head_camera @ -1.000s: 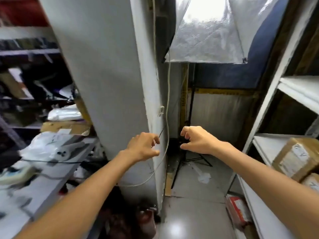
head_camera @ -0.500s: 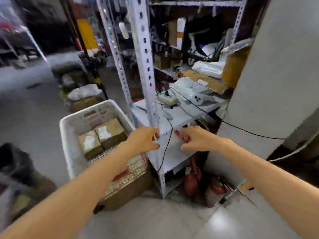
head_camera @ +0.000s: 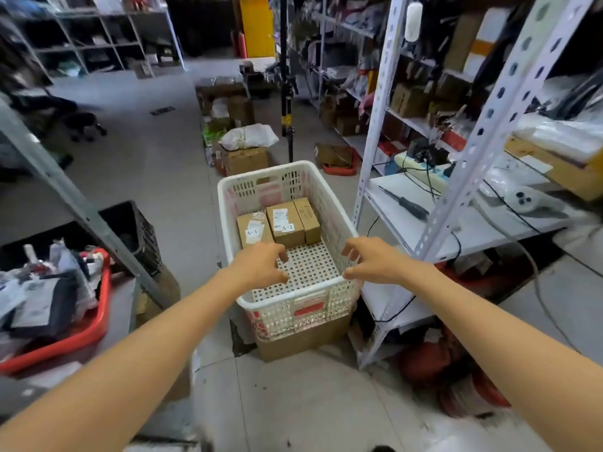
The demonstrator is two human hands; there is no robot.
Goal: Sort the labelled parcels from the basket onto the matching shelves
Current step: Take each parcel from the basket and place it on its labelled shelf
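Observation:
A white perforated basket [head_camera: 293, 300] stands on a brown carton on the floor, straight ahead. Two brown cardboard parcels lie at its far end: the left parcel [head_camera: 253, 227] and the larger right parcel [head_camera: 287, 217], each with a white "A-1" label. My left hand [head_camera: 261, 264] hovers over the basket's bare near half, fingers loosely curled, holding nothing. My right hand [head_camera: 372, 261] hangs above the basket's right rim, fingers spread and bent, also with nothing in it.
A white metal shelf rack [head_camera: 434, 207] with cables and a screwdriver stands to the right. A red tub [head_camera: 94, 321] of clutter and a black crate [head_camera: 137, 230] sit on the left. Cartons [head_camera: 244, 158] and a black stand [head_camera: 287, 119] are beyond the basket.
My view has swung left from the grey wall corner past the rack to the basket. Both hands stay raised in front and are now over the basket, fingers looser.

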